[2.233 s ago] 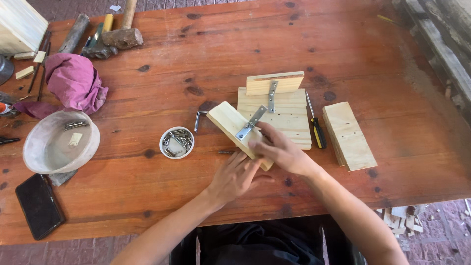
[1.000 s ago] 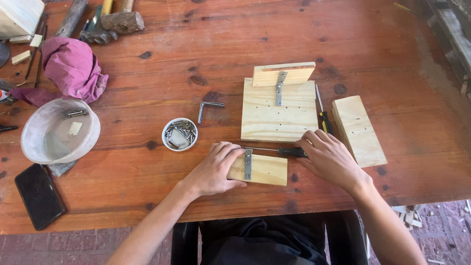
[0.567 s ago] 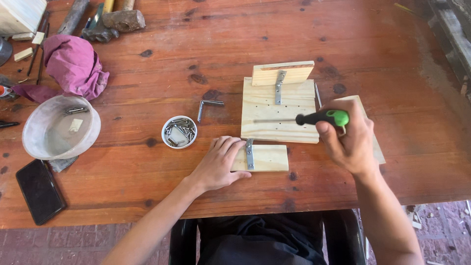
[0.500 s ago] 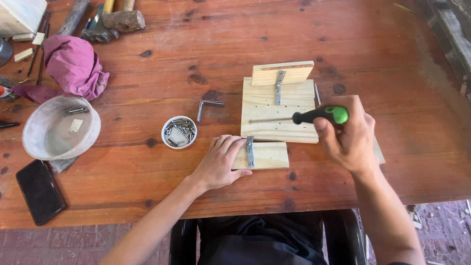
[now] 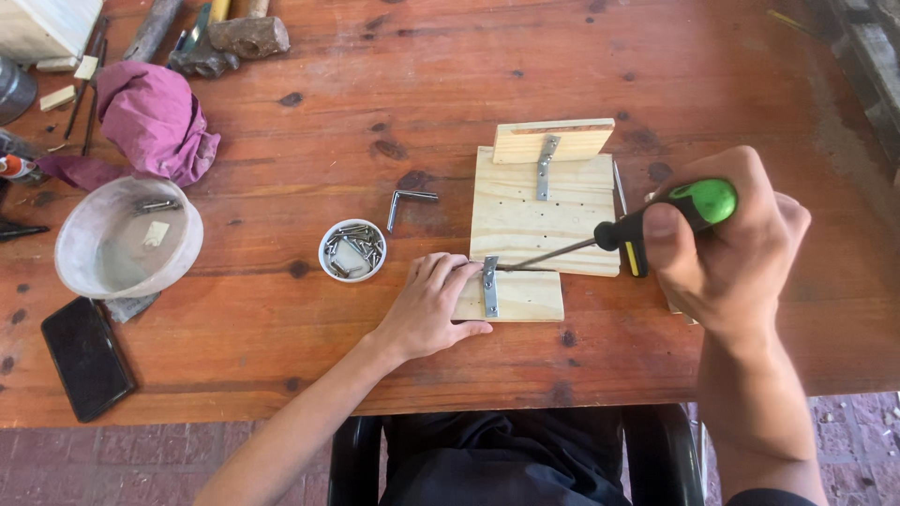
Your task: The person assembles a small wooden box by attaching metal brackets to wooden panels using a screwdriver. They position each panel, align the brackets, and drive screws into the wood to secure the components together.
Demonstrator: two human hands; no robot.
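Observation:
My left hand (image 5: 427, 305) presses on the left end of a small pale wooden block (image 5: 525, 296) that carries a metal bracket (image 5: 488, 286), at the near edge of a square pine board (image 5: 544, 220). My right hand (image 5: 727, 248) is closed around a screwdriver (image 5: 656, 217) with a green and black handle, its shaft slanting down to the left. The tip sits by the top of the bracket. Another block with a metal strip (image 5: 551, 141) stands at the board's far edge.
A small white cup of screws (image 5: 352, 250) and a loose angle bracket (image 5: 406, 202) lie left of the board. Further left are a white bowl (image 5: 128, 238), a purple cloth (image 5: 153, 121), a black phone (image 5: 87, 356) and a hammer (image 5: 234, 33). All rests on a red-brown wooden table (image 5: 375, 94).
I laid the small block flat in front of the board. My right hand picked up the screwdriver and has now lowered its tip to the bracket.

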